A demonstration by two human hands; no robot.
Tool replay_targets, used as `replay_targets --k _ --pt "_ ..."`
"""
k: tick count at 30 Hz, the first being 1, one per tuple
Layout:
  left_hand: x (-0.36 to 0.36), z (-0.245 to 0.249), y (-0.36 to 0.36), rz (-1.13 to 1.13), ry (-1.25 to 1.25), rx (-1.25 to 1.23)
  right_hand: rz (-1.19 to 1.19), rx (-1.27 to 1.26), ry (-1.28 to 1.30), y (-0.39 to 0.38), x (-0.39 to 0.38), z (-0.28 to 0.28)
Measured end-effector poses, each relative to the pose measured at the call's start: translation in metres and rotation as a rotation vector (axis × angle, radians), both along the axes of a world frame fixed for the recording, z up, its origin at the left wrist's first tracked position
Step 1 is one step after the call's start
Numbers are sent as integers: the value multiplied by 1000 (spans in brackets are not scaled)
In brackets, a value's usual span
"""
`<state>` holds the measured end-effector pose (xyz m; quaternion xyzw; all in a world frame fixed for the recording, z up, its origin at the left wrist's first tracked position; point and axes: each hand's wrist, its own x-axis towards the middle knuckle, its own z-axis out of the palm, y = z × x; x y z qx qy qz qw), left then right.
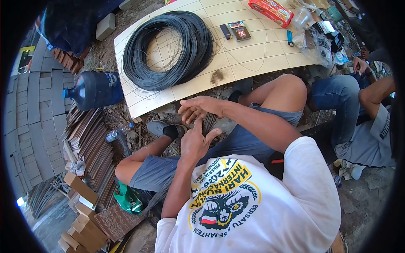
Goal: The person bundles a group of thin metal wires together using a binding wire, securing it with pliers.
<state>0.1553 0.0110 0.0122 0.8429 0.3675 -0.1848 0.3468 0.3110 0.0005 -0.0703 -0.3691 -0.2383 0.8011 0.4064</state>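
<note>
Both my hands are close together in front of my lap, by a bundle of thin dark wires (209, 123). My left hand (195, 141) is below, against the bundle, its index finger pointing up and its thumb out to the side; its other fingers are mostly hidden. Just above it, my right hand (201, 106) reaches in from the right with its fingers apart and slightly bent. Its fingertips overlap the left hand's. Beyond my hands, a large coil of dark wire (198, 46) lies on a pale tiled board (240, 69).
A lighter (226, 31), a small box (239, 31) and a red snack pack (272, 12) are on the board. A blue water jug (95, 88) stands left, near stacked tiles (90, 147). Another person's jeans-clad leg (337, 95) is at the right.
</note>
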Motion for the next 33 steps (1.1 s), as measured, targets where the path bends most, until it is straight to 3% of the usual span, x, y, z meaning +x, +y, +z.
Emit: replay_targets --k 2,4,9,14,18,21,26,28,32,33 --pt "-9 3 -4 25 -32 29 -88 16 -75 3 6 2" --pt "-22 1 -10 -5 -232 167 -125 -39 -16 5 15 -2" --pt "-24 -9 -17 41 -249 143 34 -69 -2 8 6 -1" --pt "3 -3 -20 -20 132 100 157 -77 -83 6 -4 3" --pt "-2 -19 -23 -34 55 150 276 -33 -101 3 -3 5" --pt "-7 -31 -27 -82 -203 348 373 -11 -102 1 -5 1" --pt "0 -17 -27 -42 45 118 457 -19 -97 -1 -5 1" --pt "-8 -33 -32 -65 -122 252 451 -28 -167 -3 -6 2" --pt "-7 -14 -27 36 -38 155 263 -88 -332 2 -3 4" --pt "-17 -11 -24 48 -153 143 48 77 -665 1 0 10"
